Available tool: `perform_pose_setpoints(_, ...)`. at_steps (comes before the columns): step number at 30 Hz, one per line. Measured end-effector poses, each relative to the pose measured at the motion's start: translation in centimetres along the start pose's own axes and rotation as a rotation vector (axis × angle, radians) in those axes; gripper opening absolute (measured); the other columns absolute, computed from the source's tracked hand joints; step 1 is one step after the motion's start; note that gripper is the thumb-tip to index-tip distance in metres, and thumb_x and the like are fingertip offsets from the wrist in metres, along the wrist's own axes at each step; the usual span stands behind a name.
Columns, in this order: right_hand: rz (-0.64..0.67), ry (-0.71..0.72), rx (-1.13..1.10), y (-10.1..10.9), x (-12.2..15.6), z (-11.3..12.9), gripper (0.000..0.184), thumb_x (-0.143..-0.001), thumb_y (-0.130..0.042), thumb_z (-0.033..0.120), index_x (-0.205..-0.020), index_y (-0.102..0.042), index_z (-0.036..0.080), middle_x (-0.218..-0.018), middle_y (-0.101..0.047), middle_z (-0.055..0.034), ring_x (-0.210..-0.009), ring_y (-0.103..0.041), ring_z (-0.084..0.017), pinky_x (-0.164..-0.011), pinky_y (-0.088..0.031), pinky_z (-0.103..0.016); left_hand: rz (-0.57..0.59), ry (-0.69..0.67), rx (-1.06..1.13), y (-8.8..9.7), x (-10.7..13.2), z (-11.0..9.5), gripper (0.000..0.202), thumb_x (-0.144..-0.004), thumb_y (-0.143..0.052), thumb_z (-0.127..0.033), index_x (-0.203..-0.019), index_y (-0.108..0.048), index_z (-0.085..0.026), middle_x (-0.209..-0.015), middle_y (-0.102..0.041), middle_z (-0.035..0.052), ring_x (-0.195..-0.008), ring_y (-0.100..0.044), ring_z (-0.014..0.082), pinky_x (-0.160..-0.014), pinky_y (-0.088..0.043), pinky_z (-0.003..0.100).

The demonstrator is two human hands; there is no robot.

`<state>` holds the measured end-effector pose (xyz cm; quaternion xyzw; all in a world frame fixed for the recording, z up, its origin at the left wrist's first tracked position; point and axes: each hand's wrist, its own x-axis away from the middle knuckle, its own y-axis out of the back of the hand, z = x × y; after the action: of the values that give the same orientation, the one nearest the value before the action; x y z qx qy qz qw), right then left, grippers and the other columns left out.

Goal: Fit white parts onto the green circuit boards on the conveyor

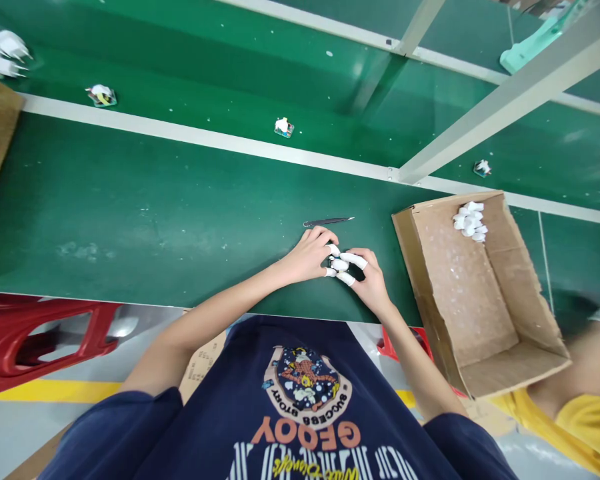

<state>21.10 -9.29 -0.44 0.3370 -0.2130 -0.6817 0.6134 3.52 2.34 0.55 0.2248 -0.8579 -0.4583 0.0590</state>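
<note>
Both hands meet over the near side of the green table, with white finger covers on the thumbs and forefingers. My left hand (314, 256) is closed on the left side of a small circuit board with a white part (339, 265). From the right, my right hand (366, 275) grips the same piece between covered fingertips. The fingers hide most of the board. Just beyond the hands lies a pair of dark tweezers (329, 221), touched by neither hand.
An open cardboard box (460, 313) with several white plastic pieces (471, 221) stands at right. Beyond the metal rail, small circuit boards (283, 127) sit spaced along a green belt. A slanting metal post (500, 100) rises at right. A person in yellow (587, 427) sits beyond the box.
</note>
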Motion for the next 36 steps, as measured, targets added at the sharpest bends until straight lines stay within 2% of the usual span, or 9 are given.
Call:
perform_pose_setpoints(7,-0.002,-0.055,-0.044,-0.1,-0.6,0.3,0.015,-0.085,-0.063,0.034,-0.097,-0.066,0.025,-0.104,-0.061,-0.0060,-0.098,-0.057,-0.024,-0.088,-0.047,-0.043,-0.002,0.000,0.055,-0.3,0.0,0.1,0.026,-0.077,-0.070,-0.029,-0.098,-0.063,-0.015,-0.118,-0.054,0.0093,-0.116,-0.040,0.0282,-0.094,-0.036,0.044)
perform_pose_setpoints(12,0.032,-0.048,0.013,-0.4,-0.5,0.3,0.028,-0.082,-0.066,0.038,-0.106,-0.063,0.025,-0.113,-0.056,-0.0084,-0.109,-0.055,-0.027,-0.093,-0.044,-0.047,-0.021,0.000,0.061,-0.6,0.0,0.6,0.023,-0.077,-0.067,-0.022,-0.098,-0.062,-0.015,-0.121,-0.053,0.0094,-0.118,-0.039,0.0278,-0.097,-0.035,0.043)
perform_pose_setpoints(18,0.030,-0.090,0.020,-0.3,-0.3,0.3,0.041,-0.081,-0.067,0.040,-0.117,-0.055,0.024,-0.113,-0.055,-0.0088,-0.094,-0.058,-0.023,-0.085,-0.049,-0.042,-0.033,-0.013,0.061,-0.4,0.2,0.1,0.018,-0.077,-0.067,-0.024,-0.093,-0.065,-0.015,-0.118,-0.054,0.0092,-0.116,-0.039,0.0280,-0.095,-0.035,0.043)
perform_pose_setpoints(23,0.101,-0.106,0.060,0.6,-0.3,0.7,0.040,-0.081,-0.066,0.042,-0.115,-0.059,0.022,-0.110,-0.056,-0.0095,-0.100,-0.058,-0.026,-0.085,-0.050,-0.041,-0.045,-0.050,0.029,-0.4,0.2,-0.2,0.015,-0.078,-0.066,-0.025,-0.089,-0.065,-0.016,-0.115,-0.057,0.0080,-0.114,-0.041,0.0278,-0.093,-0.034,0.043)
perform_pose_setpoints(26,0.109,-0.253,0.087,1.3,-0.5,1.4,0.039,-0.082,-0.063,0.047,-0.109,-0.063,0.018,-0.084,-0.060,-0.0054,-0.076,-0.060,-0.021,-0.070,-0.051,-0.036,-0.053,-0.048,0.011,-0.6,0.2,-0.1,0.019,-0.078,-0.066,-0.028,-0.091,-0.065,-0.015,-0.117,-0.055,0.0095,-0.114,-0.041,0.0282,-0.093,-0.034,0.042)
perform_pose_setpoints(29,0.260,-0.508,-0.124,1.8,-1.1,1.9,0.038,-0.086,-0.056,0.048,-0.107,-0.060,0.017,-0.055,-0.057,0.0025,-0.045,-0.050,-0.014,-0.048,-0.043,-0.027,-0.063,-0.054,-0.005,-0.7,0.3,-0.1,0.022,-0.078,-0.066,-0.029,-0.093,-0.064,-0.013,-0.117,-0.054,0.0108,-0.114,-0.040,0.0287,-0.093,-0.034,0.042)
perform_pose_setpoints(32,0.381,-0.708,-0.381,2.0,-1.9,1.9,0.037,-0.083,-0.058,0.049,-0.103,-0.051,0.019,-0.048,-0.058,0.0051,-0.033,-0.046,-0.011,-0.035,-0.035,-0.021,-0.065,-0.060,-0.016,-0.7,0.3,-0.1,0.018,-0.079,-0.064,-0.026,-0.092,-0.064,-0.012,-0.116,-0.054,0.0113,-0.114,-0.040,0.0287,-0.093,-0.034,0.042)
perform_pose_setpoints(36,0.422,-0.751,-0.483,2.1,-2.6,1.8,0.038,-0.080,-0.060,0.051,-0.099,-0.046,0.020,-0.050,-0.062,0.0040,-0.036,-0.054,-0.013,-0.035,-0.040,-0.019,-0.068,-0.056,-0.012,-0.7,0.4,-0.2,0.016,-0.079,-0.063,-0.025,-0.091,-0.064,-0.013,-0.117,-0.054,0.0115,-0.114,-0.040,0.0284,-0.093,-0.035,0.042)
